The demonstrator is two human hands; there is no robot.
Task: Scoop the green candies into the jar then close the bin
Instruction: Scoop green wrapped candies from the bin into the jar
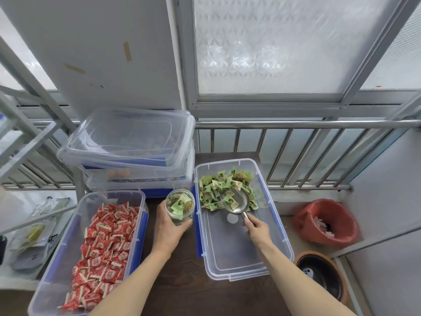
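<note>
A clear open bin (271, 267) with blue clips sits on the dark table, green candies (213, 187) piled at its far end. My right hand (256, 229) grips the handle of a metal scoop (238, 202), whose bowl lies in the pile with a couple of candies in it. My left hand (167, 228) holds a clear jar (180, 207) upright just left of the bin; the jar holds several green candies. A clear lid (127, 135) rests tilted on the stacked bins behind.
An open bin of red candies (102, 245) stands on the left. Stacked closed bins (141, 176) sit at the back. A red-lined waste basket (325, 222) and a dark pot (319, 274) stand on the floor at right. A metal railing (296, 124) runs behind.
</note>
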